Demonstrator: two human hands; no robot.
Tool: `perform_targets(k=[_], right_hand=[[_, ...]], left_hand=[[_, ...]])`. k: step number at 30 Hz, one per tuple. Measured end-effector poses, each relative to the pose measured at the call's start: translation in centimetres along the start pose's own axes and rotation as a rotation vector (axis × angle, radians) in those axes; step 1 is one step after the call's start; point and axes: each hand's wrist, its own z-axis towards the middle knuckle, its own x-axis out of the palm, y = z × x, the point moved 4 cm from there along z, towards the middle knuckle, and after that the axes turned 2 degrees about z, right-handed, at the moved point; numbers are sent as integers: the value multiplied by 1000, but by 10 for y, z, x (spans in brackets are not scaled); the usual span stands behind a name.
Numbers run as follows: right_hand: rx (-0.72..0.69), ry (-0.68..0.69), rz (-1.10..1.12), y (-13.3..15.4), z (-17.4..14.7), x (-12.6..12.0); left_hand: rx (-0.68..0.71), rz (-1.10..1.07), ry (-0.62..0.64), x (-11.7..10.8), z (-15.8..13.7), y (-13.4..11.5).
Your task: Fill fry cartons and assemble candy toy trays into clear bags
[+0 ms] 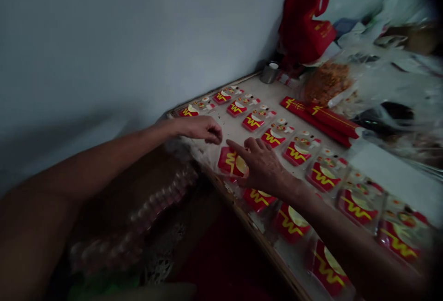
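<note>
My left hand hovers over the table's near left edge with its fingers curled in. Whatever those fingers may hold is hidden. Between the thumb and forefinger of my right hand is a clear plastic packet, printed red with a yellow zigzag; it is tilted near the edge. Rows of similar packets, among them one to the right and one nearer me, lie flat on the pale tabletop. Part of the near row is covered by my right forearm.
Behind the packets are a folded red bag, a metal cup and a standing red bag. A plastic bag of orange-brown pieces sits amid clutter at right. Below the edge is a container of stacked clear plastic pieces. A wall runs along the left.
</note>
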Motion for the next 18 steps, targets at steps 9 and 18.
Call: perform_targets(k=[9,18], right_hand=[[558,-167,63,-46,-45,15],[651,42,19,-32,-69,18]], left_hand=[[194,573,-607,111,27,-70],[88,831,-417,123,52,-65]])
